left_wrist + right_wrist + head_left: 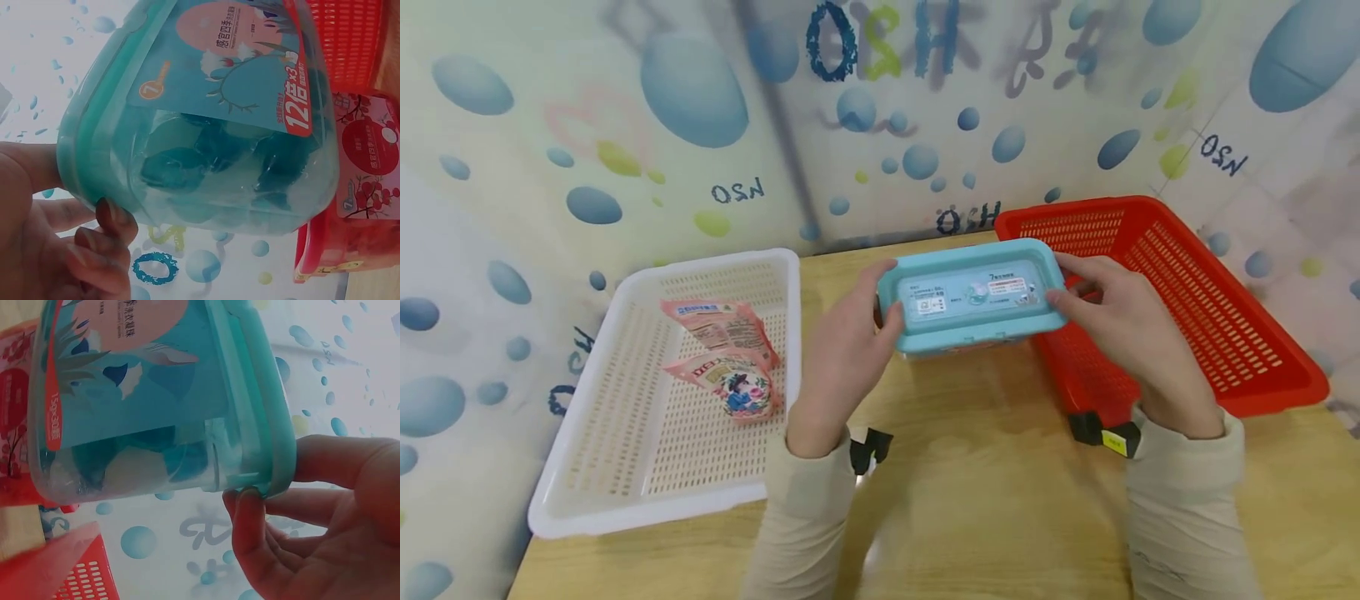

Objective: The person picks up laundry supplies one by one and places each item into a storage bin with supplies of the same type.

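Both hands hold a clear plastic box of laundry pods (973,296) with a turquoise lid, one at each short end. My left hand (848,346) grips the left end, its thumb on the lid's rim. At the opposite end my right hand (1123,329) pinches the rim between thumb and fingers. Dark teal pods (175,165) show through the box wall in the left wrist view, beside a blue printed label (137,381) seen in the right wrist view. Beyond the box bottom is a second, red box (369,150) with a cherry-patterned label, hidden in the head view.
On the left of the wooden table (985,500) stands a white basket (647,467) with two pink printed packets (745,383) inside. A red basket (1225,333) stands at the right, partly behind my right hand. Bubble-patterned wall covering (880,150) closes off the back.
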### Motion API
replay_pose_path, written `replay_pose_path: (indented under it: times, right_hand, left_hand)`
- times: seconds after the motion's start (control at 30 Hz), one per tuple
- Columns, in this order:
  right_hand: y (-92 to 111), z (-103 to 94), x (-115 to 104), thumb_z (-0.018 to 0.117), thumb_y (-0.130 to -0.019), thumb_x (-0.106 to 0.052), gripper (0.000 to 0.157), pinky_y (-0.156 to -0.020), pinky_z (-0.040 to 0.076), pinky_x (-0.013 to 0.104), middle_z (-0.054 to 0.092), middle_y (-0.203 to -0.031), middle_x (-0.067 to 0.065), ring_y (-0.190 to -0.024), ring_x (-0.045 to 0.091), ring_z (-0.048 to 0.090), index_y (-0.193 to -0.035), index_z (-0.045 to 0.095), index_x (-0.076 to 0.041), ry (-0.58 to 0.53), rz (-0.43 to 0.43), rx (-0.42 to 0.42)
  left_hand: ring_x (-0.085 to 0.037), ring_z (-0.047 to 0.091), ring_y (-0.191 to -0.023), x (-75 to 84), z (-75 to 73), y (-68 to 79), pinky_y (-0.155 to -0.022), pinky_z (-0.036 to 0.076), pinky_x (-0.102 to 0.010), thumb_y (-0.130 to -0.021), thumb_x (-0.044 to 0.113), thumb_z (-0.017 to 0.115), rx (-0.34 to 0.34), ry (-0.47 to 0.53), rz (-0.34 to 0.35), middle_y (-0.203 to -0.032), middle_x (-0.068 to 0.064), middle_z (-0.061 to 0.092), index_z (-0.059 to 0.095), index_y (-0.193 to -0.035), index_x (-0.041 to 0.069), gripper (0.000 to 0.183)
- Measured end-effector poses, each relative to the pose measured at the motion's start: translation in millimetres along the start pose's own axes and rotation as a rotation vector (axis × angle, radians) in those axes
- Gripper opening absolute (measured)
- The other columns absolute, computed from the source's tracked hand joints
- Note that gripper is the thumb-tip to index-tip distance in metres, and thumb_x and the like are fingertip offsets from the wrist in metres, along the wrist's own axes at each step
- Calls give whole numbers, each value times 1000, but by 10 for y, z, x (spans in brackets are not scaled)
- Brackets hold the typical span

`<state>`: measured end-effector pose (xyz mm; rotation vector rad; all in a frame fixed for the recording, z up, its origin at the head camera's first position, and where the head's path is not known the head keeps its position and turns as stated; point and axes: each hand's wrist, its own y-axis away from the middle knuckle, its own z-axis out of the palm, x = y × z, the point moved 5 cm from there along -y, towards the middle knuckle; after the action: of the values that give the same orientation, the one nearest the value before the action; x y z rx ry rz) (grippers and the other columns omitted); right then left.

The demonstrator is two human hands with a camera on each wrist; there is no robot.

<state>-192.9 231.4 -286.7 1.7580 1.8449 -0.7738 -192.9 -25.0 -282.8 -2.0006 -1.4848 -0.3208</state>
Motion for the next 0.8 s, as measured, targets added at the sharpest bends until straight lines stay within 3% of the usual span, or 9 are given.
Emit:
replay_pose_path:
  times: [0.2,0.33,0.5,0.63,0.8]
  right_hand:
    - [-15,-40,43,55,-87,-34,53,-61,45,31,49,-108,9,-89,25,46,-134,41,-16,32,-33,17]
    - [-24,-77,48,55,-88,-31,51,-61,46,27,49,-110,8,-88,24,47,-134,42,-17,12,-53,46]
    - [-12,-149,56,54,-88,-30,49,-59,46,23,50,-111,8,-89,24,48,-134,42,-20,4,-69,87]
    - [5,-230,140,54,-88,-32,50,-57,46,23,49,-111,9,-90,26,46,-135,39,-23,17,-45,94]
    - [27,-311,298,52,-87,-38,53,-55,47,27,47,-112,8,-95,27,43,-137,35,-29,-1,50,88]
  left_hand:
    - [-11,45,-54,54,26,-45,-42,34,-26,-89,25,49,16,-8,39,-81,4,56,42,-131,18,43]
    - [-10,43,-55,79,33,-76,-43,33,-26,-89,26,49,9,-14,42,-77,5,53,47,-127,20,38]
    - [-10,42,-52,118,51,-83,-44,34,-25,-89,26,49,-13,25,40,-65,5,47,53,-111,18,23]
    - [-11,42,-49,176,139,-93,-44,35,-24,-89,28,51,-38,72,42,-63,5,47,51,-104,17,18]
    - [-10,41,-48,271,238,-109,-43,36,-23,-87,32,57,-48,124,47,-65,6,46,48,-100,19,20]
